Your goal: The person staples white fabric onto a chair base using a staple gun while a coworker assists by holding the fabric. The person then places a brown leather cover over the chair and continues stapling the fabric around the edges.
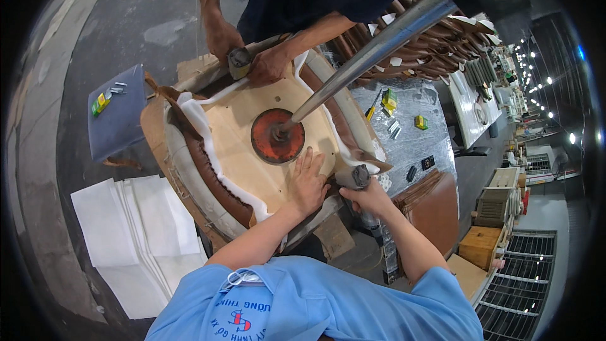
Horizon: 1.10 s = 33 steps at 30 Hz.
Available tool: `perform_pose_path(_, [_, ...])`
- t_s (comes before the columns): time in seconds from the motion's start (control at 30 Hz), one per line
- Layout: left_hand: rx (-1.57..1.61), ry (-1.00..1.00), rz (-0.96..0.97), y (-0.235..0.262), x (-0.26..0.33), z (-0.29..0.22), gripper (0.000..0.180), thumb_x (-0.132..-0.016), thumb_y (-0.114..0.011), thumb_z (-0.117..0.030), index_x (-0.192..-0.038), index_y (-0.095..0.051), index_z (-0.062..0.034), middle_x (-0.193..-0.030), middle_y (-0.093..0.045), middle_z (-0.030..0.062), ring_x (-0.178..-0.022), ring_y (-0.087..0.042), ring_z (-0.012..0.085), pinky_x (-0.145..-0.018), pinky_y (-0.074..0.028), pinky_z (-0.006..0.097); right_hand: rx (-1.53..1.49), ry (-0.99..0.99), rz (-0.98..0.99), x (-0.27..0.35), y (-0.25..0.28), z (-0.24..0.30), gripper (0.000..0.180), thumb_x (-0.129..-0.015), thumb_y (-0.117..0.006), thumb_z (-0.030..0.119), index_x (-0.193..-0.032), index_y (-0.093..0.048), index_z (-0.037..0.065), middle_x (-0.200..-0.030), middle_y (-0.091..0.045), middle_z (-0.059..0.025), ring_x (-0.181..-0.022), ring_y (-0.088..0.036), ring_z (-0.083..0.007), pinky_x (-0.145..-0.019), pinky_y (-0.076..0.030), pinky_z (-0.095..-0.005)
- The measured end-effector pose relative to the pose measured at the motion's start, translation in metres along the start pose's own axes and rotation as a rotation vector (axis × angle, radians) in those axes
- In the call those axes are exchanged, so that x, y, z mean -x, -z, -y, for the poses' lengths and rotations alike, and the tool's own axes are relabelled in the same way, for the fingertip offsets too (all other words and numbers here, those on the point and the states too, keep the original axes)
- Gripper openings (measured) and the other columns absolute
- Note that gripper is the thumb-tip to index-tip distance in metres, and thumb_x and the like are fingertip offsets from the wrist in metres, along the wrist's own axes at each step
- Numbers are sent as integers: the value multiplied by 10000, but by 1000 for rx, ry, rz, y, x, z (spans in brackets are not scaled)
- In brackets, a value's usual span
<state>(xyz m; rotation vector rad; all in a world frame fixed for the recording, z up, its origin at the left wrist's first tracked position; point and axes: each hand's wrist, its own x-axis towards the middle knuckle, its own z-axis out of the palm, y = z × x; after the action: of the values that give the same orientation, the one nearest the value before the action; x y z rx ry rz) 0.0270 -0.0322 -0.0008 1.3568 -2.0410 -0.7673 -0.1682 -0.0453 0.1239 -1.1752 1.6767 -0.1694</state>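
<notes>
A cushion seat lies underside up, its pale plywood panel [246, 126] framed by white padding [211, 145] and brown leather [205, 164]. A red round press plate [278, 145] on a metal rod [372, 57] bears on the panel's middle. My left hand [308, 183] rests with fingers stretched out at the panel's near right edge. Beside it, my right hand [369, 199] grips a staple gun [356, 178] by the cushion's near right corner. Across the cushion, a co-worker's hand [222, 38] holds another staple gun [239, 62]; the other hand [269, 66] presses on the far edge.
White sheets [136, 233] lie at the left, below a blue-grey stand [115, 113] with staple strips. A plastic-wrapped table [410, 104] on the right carries small yellow-green boxes [389, 101]. Brown leather pieces are stacked [432, 211] nearby and piled [410, 44] at the back.
</notes>
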Motion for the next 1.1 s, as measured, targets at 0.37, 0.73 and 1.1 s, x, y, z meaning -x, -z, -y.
perform_pose_path(0.37, [24,3,-78,-8,-2,3,159,-917,-801,-191,-936,-825,-35,-1697,-484,192,-1676,-278,480,-1362,-223,624,45,-52,-3,-2,-12,12,366,-944,-903,162,-1225,-726,8,-820,-727,-33,-524,-589,-109,-468,-485,-318])
perform_pose_path(0.73, [31,8,17,4,9,7,207,-845,-896,-271,-862,-840,-72,-1712,-486,132,-1696,-243,450,-1367,-195,622,-73,5,25,1,-6,0,344,-947,-905,212,-1139,-723,-8,-837,-732,-49,-573,-632,-117,-487,-505,-313])
perform_pose_path(1.1, [25,1,-39,0,6,9,159,-899,-813,-209,-908,-837,-52,-1683,-495,151,-1691,-249,447,-1363,-221,625,105,-68,-43,2,-23,16,308,-951,-905,228,-1091,-741,9,-771,-716,-45,-528,-619,-130,-489,-508,-328])
